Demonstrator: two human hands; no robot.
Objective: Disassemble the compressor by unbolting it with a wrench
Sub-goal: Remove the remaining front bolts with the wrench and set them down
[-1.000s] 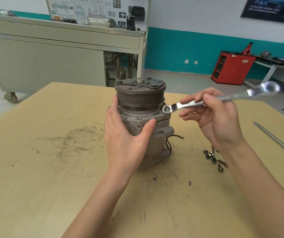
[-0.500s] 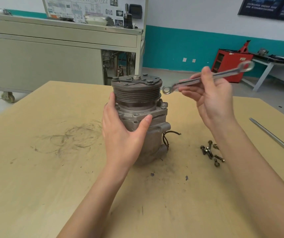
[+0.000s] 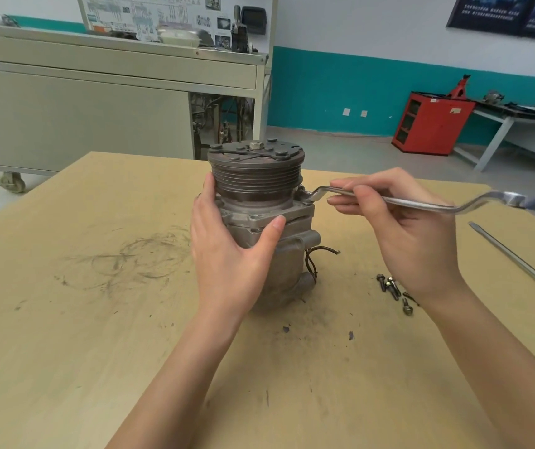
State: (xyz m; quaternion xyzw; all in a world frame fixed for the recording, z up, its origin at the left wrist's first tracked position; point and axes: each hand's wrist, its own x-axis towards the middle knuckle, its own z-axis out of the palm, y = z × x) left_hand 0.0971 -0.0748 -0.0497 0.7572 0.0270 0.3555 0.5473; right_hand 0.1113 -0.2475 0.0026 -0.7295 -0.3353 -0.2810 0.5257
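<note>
A grey metal compressor stands upright on the wooden table, its ribbed pulley on top. My left hand grips its body from the front, thumb across the flange. My right hand pinches the shank of a silver offset ring wrench. The wrench's ring end sits on a bolt at the compressor's right shoulder, just under the pulley. Several removed bolts lie on the table to the right of the compressor.
A long screwdriver with an orange handle lies at the table's right edge. Black wires stick out of the compressor's right side. A grey wheeled cabinet, a red cabinet and a workbench stand behind the table.
My right hand has brought the wrench down from the air beside the pulley and set its ring end on the bolt. My left hand has kept its hold on the compressor.
</note>
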